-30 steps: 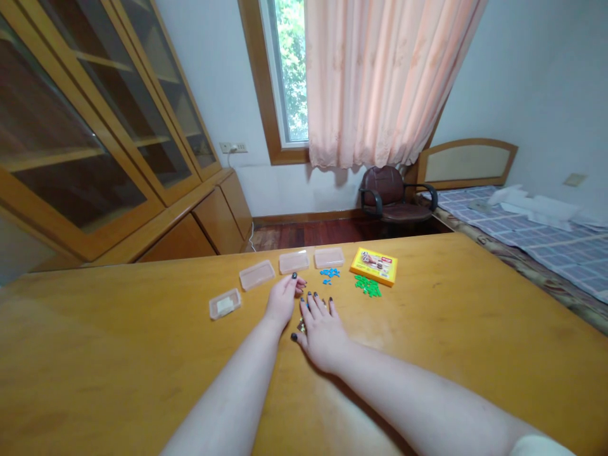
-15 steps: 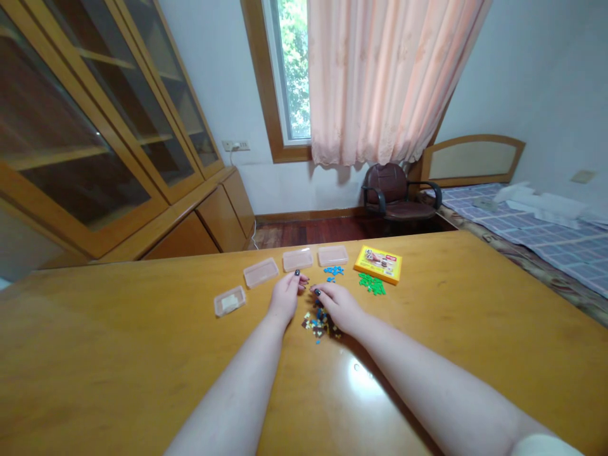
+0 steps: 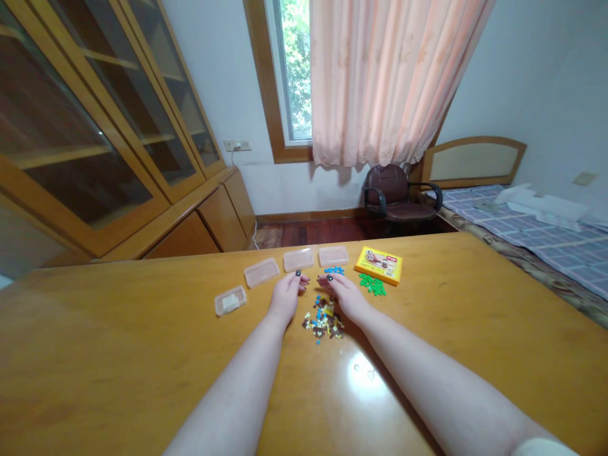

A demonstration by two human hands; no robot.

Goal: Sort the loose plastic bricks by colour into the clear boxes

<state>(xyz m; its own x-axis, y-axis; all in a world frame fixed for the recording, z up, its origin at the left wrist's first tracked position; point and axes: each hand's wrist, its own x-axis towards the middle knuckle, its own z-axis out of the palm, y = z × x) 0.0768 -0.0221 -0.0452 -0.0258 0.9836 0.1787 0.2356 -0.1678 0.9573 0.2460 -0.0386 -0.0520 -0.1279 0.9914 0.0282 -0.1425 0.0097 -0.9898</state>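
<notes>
My left hand (image 3: 285, 297) rests on the table just left of a mixed heap of small toy building bricks (image 3: 323, 320) in brown, cream, yellow and blue. Its fingers are loosely bent and apart, with no piece visible in them. My right hand (image 3: 350, 301) is on the heap's other side, palm inward, fingers stretched toward the left hand. Nothing shows between those fingertips. Just beyond them lies a small group of blue bricks (image 3: 334, 270), partly covered by the hand. A pile of green bricks (image 3: 373, 285) sits further right.
Clear plastic boxes stand in an arc: one box (image 3: 230, 301) with something whitish inside, then a second (image 3: 261, 273), a third (image 3: 298, 259) and another (image 3: 333, 256). A yellow box (image 3: 379, 265) lies behind the green pile. Beyond the wooden table (image 3: 142, 367) stands a chair (image 3: 399, 193).
My right hand has moved slightly up and right, away from the left hand, uncovering more of the mixed heap and covering part of the blue group. My left hand stays in place.
</notes>
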